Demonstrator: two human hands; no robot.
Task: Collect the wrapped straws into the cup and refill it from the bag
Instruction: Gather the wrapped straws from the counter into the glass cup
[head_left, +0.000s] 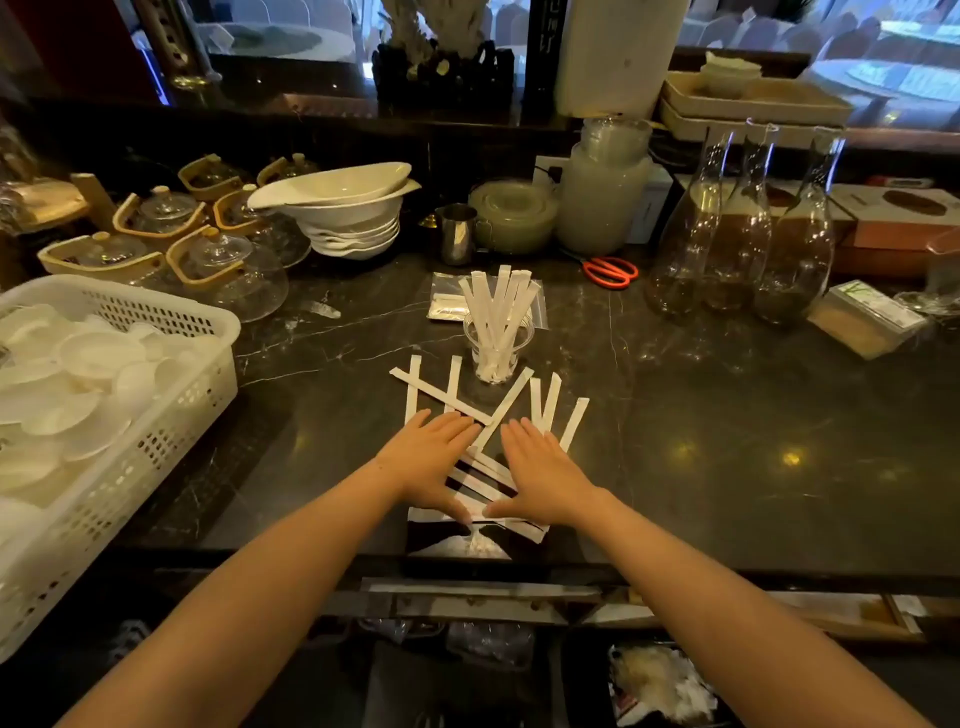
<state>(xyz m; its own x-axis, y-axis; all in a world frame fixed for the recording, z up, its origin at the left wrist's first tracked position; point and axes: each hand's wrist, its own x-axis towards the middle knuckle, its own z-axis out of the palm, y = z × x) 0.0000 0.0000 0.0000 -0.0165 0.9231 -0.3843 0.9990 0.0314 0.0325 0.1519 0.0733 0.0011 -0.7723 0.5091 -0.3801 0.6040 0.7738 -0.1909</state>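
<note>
Counter (675, 415): straws (511, 400) under flat hands (434, 457)

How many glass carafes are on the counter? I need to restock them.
3, standing in a row at the right back of the counter: left, middle, right. More may sit beyond the frame.
</note>
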